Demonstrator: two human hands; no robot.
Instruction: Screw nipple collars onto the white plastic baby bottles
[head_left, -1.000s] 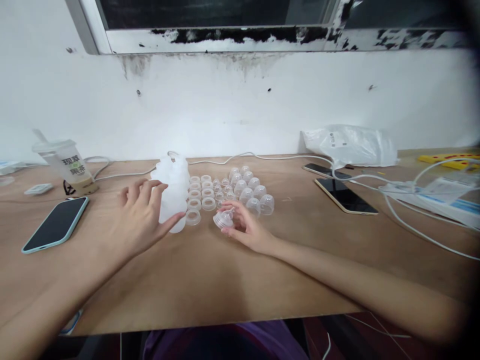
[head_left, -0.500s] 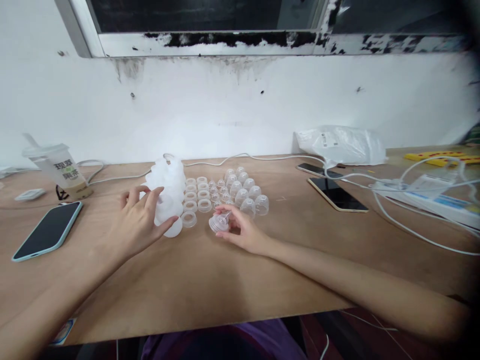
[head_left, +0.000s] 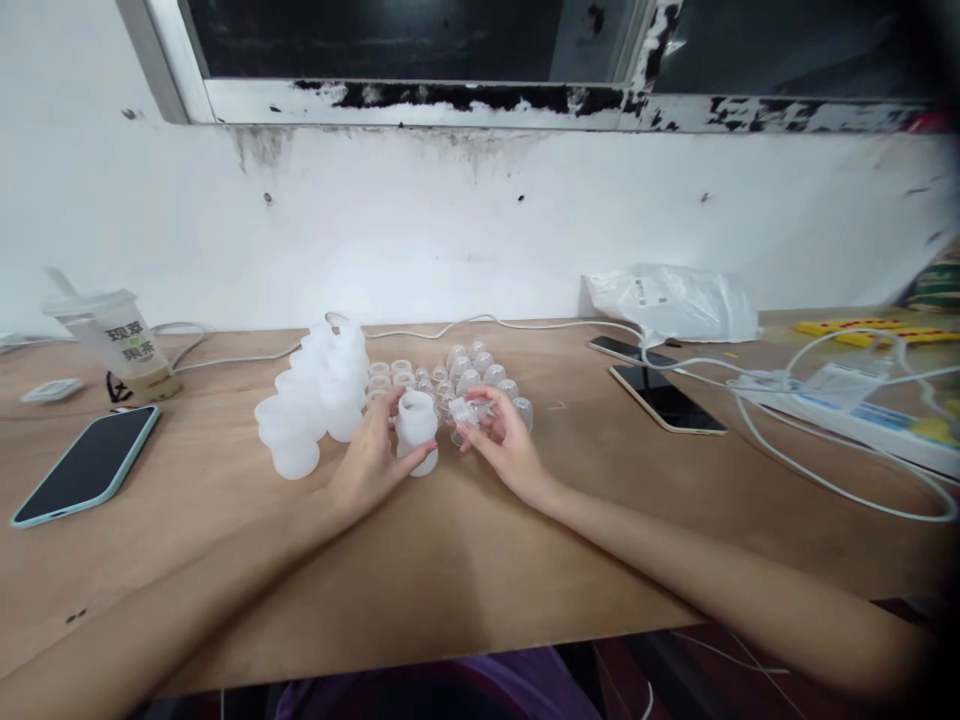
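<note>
My left hand [head_left: 369, 452] is closed around a frosted white baby bottle [head_left: 417, 440], which stands upright with its open neck on top. Just right of it, my right hand [head_left: 516, 455] pinches a clear bottle nipple in its screw ring [head_left: 468, 410], tilted with the ring side toward the bottle. The two parts are apart. Left of my hands stand more frosted bottles [head_left: 296, 445] in a cluster. Behind my hands sit rows of translucent rings [head_left: 402, 368], small clear nipples [head_left: 439, 374] and clear dome caps [head_left: 469, 380], partly hidden by my fingers.
A phone [head_left: 88, 465] and a drink cup [head_left: 124, 345] are at left. Two phones, one of them larger [head_left: 666, 398], a plastic bag [head_left: 675, 303] and a power strip [head_left: 847, 405] with loose white cables lie at right. The table's front edge runs near my body.
My left hand has taken a bottle from the cluster and brought it right, beside my right hand. My right hand has raised and turned the nipple and ring sideways.
</note>
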